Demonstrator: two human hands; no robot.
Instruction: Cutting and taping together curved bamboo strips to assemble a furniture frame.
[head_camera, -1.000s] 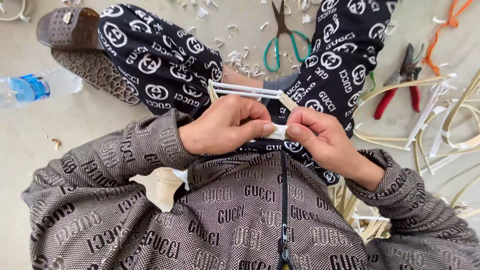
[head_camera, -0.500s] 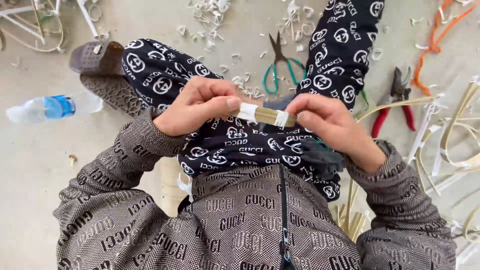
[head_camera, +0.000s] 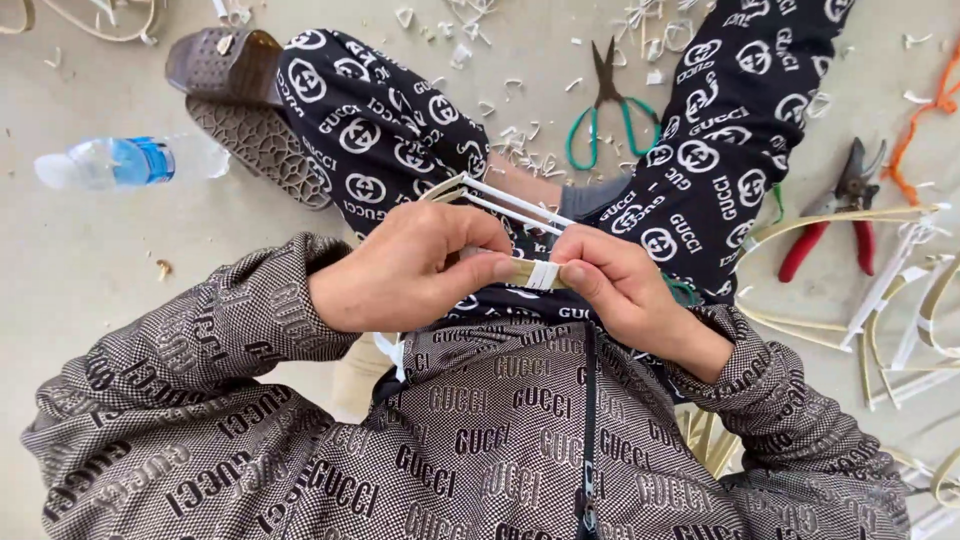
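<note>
My left hand and my right hand meet over my lap and pinch a small bundle of tan strips bound with a white wrap. Both thumbs and forefingers press on that bound spot. Thin white strips run from the bundle up and to the left, above my left hand, ending in a folded tip. I sit on the floor in patterned dark trousers and a brown patterned jacket.
Green-handled scissors lie on the floor between my legs. Red-handled pliers and loose cane strips are at the right. A plastic water bottle and a brown sandal are at the left. Small offcuts litter the floor.
My hands have stayed together on the bundle, shifting a little in view. The white strips now stick out up-left past my left hand; the camera view has shifted.
</note>
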